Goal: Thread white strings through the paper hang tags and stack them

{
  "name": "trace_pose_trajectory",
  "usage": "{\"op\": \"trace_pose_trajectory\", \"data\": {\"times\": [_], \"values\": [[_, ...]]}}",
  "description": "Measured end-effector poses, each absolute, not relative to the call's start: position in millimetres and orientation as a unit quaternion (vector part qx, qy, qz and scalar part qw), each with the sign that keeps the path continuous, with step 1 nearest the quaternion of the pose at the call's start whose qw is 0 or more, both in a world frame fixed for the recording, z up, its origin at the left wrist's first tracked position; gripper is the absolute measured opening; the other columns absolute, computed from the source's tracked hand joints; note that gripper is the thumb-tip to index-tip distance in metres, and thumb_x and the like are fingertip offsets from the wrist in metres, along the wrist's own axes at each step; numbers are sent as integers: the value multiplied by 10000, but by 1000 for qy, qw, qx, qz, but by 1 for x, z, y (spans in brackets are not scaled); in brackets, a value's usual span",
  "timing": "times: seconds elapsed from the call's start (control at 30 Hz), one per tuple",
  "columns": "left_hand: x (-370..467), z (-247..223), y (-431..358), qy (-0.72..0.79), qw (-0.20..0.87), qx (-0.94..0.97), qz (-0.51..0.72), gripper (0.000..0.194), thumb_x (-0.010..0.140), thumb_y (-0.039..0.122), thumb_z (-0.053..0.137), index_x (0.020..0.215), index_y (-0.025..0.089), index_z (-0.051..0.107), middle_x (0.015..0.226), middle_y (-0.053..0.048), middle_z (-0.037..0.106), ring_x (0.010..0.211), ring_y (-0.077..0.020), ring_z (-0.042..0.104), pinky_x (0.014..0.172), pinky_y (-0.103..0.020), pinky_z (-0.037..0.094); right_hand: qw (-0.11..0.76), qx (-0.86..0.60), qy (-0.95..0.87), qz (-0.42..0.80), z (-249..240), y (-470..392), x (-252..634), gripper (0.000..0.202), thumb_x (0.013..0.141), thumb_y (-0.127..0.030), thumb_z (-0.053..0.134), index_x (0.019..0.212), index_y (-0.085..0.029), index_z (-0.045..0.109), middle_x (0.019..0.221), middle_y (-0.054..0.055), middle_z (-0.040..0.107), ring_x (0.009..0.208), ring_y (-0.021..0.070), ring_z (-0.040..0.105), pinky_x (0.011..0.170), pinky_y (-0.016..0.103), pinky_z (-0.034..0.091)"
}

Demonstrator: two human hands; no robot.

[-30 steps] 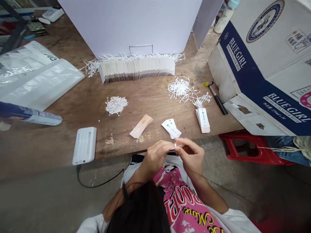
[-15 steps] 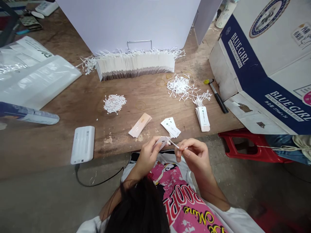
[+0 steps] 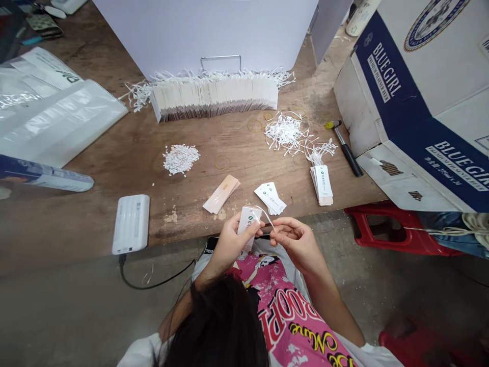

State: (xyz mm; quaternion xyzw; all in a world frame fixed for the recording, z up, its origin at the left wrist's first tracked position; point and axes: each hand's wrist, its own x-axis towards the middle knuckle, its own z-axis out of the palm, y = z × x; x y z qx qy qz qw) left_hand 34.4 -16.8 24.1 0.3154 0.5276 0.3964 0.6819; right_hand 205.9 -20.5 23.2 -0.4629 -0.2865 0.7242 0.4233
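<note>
My left hand (image 3: 234, 235) pinches a white hang tag (image 3: 250, 218) with a green logo, held upright at the table's front edge. A thin white string (image 3: 267, 216) arcs from the tag's top to my right hand (image 3: 293, 237), whose thumb and fingertips are closed on its end. Just beyond lie a fanned stack of white tags (image 3: 270, 198) and a stack of pinkish-beige tags (image 3: 221, 194). To the right rests a bundle of strung tags (image 3: 322, 185), below a tangled heap of white strings (image 3: 284, 131).
A long row of strung tags (image 3: 216, 99) stands against a white board (image 3: 206, 30). Small white pieces (image 3: 181, 159), a power bank (image 3: 131, 224) and a plastic bag (image 3: 57, 122) lie leftward. A small hammer (image 3: 346, 149) lies beside a cardboard box (image 3: 405, 112); a red stool (image 3: 382, 229) stands below.
My left hand has turned the tag upright so that its printed face shows. My right hand has shifted slightly left, and the string now curves between both hands. The view has moved a little.
</note>
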Motion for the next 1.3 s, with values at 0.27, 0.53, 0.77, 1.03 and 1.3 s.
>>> {"op": "trace_pose_trajectory", "data": {"times": [0.27,0.53,0.77,1.03,1.3], "values": [[35,33,-21,581,623,377,362,295,744,407,688,827,124,684,718,-53,697,614,-153,609,564,-235,466,448,-486,-353,663,34,-14,202,260,633,-201,836,858,-191,706,725,21,717,637,165,700,641,283,599],[39,41,-27,631,493,507,319,236,792,350,628,728,130,685,572,22,562,511,-90,440,482,-197,335,529,-472,-492,505,37,-12,185,175,679,-131,790,788,-221,688,730,17,677,700,166,638,619,288,531],[39,43,-30,640,414,568,310,197,789,328,643,729,155,717,599,13,634,532,-112,522,527,-208,385,541,-482,-539,429,28,-17,188,131,724,-126,753,781,-229,695,724,18,659,695,172,600,617,311,484],[40,44,-32,635,383,587,326,177,783,316,670,706,163,714,620,6,677,548,-116,573,543,-208,424,433,-509,-573,474,43,-14,200,106,770,-136,712,836,-209,672,784,12,688,708,144,638,651,258,512],[52,41,-34,646,366,579,336,190,766,279,672,628,149,660,535,29,600,481,-85,514,486,-190,387,428,-554,-612,368,44,-27,199,149,803,-94,655,875,-224,634,817,-9,670,747,131,647,691,239,525]]}}
